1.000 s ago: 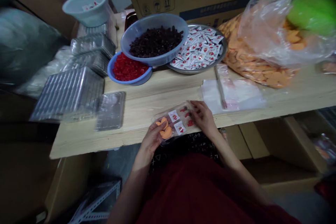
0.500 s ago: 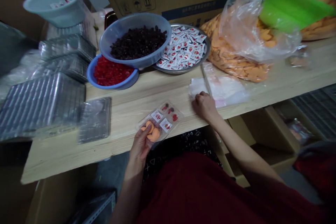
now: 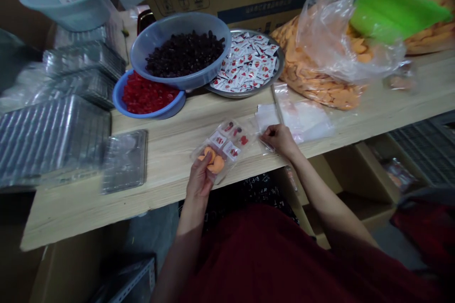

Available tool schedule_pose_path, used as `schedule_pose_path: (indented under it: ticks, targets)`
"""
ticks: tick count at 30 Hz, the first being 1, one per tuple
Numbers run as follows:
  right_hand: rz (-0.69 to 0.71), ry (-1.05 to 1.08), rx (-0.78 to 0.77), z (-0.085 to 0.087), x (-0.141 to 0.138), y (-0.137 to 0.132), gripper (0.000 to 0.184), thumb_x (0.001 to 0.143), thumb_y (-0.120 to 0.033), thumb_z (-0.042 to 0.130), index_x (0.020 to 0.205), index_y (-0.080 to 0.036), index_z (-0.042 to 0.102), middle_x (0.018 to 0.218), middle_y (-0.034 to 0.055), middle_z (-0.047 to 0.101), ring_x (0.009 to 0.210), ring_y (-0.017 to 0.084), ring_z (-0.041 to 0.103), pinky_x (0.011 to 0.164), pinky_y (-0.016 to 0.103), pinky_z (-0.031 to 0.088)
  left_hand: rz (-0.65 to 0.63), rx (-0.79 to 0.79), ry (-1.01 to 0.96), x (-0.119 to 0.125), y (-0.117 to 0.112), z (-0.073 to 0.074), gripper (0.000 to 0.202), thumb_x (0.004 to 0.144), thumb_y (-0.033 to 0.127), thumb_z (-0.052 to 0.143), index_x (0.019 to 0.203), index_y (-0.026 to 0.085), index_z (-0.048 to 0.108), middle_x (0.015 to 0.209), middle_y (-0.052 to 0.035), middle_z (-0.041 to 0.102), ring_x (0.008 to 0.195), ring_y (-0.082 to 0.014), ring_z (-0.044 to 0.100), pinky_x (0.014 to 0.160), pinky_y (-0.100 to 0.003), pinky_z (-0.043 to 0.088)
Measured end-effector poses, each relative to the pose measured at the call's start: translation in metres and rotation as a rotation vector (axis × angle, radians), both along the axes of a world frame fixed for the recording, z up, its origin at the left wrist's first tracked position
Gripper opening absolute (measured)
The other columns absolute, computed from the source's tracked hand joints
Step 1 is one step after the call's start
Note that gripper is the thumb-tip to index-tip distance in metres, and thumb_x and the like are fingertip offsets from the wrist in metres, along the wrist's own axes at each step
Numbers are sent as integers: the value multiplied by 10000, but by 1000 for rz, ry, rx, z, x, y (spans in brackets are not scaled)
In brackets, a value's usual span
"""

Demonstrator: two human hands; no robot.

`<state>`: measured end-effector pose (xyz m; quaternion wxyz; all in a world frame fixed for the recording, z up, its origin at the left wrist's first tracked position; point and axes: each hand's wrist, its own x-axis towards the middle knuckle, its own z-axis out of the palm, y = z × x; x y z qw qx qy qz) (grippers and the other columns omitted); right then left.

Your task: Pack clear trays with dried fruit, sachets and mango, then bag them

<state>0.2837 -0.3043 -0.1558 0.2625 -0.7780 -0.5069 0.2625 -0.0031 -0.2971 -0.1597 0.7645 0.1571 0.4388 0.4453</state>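
Note:
My left hand grips the near end of a small clear tray at the front edge of the wooden table. The tray holds orange slices, white sachets and red and dark pieces in separate compartments. My right hand is closed in a pinch on a thin clear plastic bag, just right of the tray. A pile of flat clear bags lies right behind that hand.
Behind stand a bowl of dark dried fruit, a blue bowl of red pieces, a metal dish of white sachets and a big bag of orange slices. Stacks of empty clear trays fill the left; cardboard boxes stand at the back.
My right hand left the tray, reached to the bag pile, and now pulls one bag back toward the tray. My left hand lifted the tray slightly up and right.

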Motion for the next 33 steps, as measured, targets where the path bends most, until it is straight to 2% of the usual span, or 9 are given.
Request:
schedule_pose_path:
  ticks: [4,9,13,16,19,24,28,33]
  targets:
    - [31,212,21,0,6,-4,230,734,-352,612,603,-166,648,573,8,595,562,125,478,573,268,361,0,76,-6,26,11,-5,431,667,318,928,981,150,687,934,-26,760,807,-135,727,798,-242,575]
    - [-37,331,118,1,4,-12,224,743,-366,600,633,-173,619,593,3,578,568,121,462,572,269,365,38,81,39,31,3,-5,462,637,313,942,986,155,683,876,-11,747,737,-125,703,736,-236,556]
    - [-147,252,283,-1,-13,-19,160,778,-293,576,664,-184,605,643,10,592,617,137,510,610,274,401,10,122,86,33,-14,3,476,678,337,917,1064,176,691,943,-13,749,825,-141,714,802,-254,548]
    - [-173,152,401,-4,-26,-25,121,813,-244,562,703,-200,584,688,7,589,646,146,522,636,281,420,0,158,148,41,-26,10,488,702,339,898,1119,183,699,981,-15,744,888,-148,706,849,-259,532]
    - [-115,14,491,-7,-33,-28,117,825,-196,554,709,-207,556,742,7,565,681,152,517,664,289,420,4,218,193,48,-32,13,482,702,346,893,1114,172,712,1009,-24,740,892,-143,690,843,-246,519]
    - [-46,-94,441,-13,-31,-18,74,821,-140,566,782,-203,575,784,15,562,718,168,519,680,297,395,-45,138,153,50,-31,11,490,643,352,920,1042,159,710,939,-27,730,825,-151,687,803,-262,527]
    - [27,-145,496,-11,-33,-9,154,916,-151,505,788,-204,571,827,48,573,792,196,531,723,321,401,-84,106,138,51,-28,6,514,626,373,923,1042,159,710,925,-27,724,788,-152,684,756,-262,535]
    - [152,-160,607,-7,-41,-22,253,991,-187,465,747,-216,528,770,47,542,784,205,510,713,325,395,-92,123,153,58,-27,1,495,637,406,918,1005,142,716,915,-45,736,794,-159,688,742,-248,523]
